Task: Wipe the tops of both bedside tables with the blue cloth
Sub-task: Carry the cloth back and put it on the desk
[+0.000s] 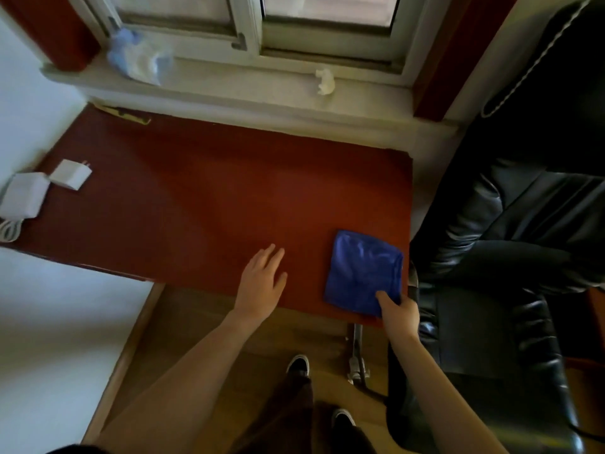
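Observation:
A folded blue cloth [363, 271] lies flat near the front right corner of a reddish-brown bedside table top [209, 198]. My right hand [397, 311] pinches the cloth's near right corner, thumb on top. My left hand [262, 283] rests palm down on the table's front edge, left of the cloth, fingers apart and holding nothing. Only this one table is in view.
Two white chargers [70, 174] [23, 195] with a coiled cable sit at the table's far left. A black leather chair [510, 257] stands close on the right. Behind is a window sill with a crumpled tissue [325, 80] and a plastic bag [139, 59]. White bedding lies left.

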`<state>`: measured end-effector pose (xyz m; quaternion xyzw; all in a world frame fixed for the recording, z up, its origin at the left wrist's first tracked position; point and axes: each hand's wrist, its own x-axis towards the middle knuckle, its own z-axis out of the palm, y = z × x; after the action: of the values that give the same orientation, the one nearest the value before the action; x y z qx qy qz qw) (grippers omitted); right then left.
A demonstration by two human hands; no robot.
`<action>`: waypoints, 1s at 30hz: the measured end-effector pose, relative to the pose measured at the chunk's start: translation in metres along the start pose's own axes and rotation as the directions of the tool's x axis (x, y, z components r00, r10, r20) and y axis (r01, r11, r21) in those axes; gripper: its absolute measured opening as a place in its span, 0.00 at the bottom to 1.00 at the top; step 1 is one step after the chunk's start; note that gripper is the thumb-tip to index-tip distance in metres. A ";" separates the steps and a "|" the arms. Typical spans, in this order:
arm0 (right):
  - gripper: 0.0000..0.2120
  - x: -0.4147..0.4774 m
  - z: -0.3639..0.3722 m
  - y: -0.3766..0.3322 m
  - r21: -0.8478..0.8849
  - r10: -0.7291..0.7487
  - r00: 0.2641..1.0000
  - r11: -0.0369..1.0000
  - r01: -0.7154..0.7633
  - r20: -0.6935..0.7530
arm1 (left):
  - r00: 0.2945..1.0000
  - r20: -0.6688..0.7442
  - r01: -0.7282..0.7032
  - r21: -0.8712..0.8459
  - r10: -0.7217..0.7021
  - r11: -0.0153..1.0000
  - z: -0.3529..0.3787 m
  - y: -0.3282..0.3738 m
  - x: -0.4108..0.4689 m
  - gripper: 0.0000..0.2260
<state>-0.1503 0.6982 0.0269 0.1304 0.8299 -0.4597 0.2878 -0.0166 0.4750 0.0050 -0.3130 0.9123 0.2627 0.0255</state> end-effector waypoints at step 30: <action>0.29 0.177 0.100 -0.104 -0.783 -0.680 0.675 0.241 0.574 0.286 | 0.980 -0.096 -0.152 0.214 0.176 0.965 0.027 -0.019 0.120 0.24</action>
<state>-0.3067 0.5488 -0.0486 -0.3378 0.9361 -0.0791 0.0568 -0.1044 0.4088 -0.0521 -0.2466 0.9574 0.1496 -0.0165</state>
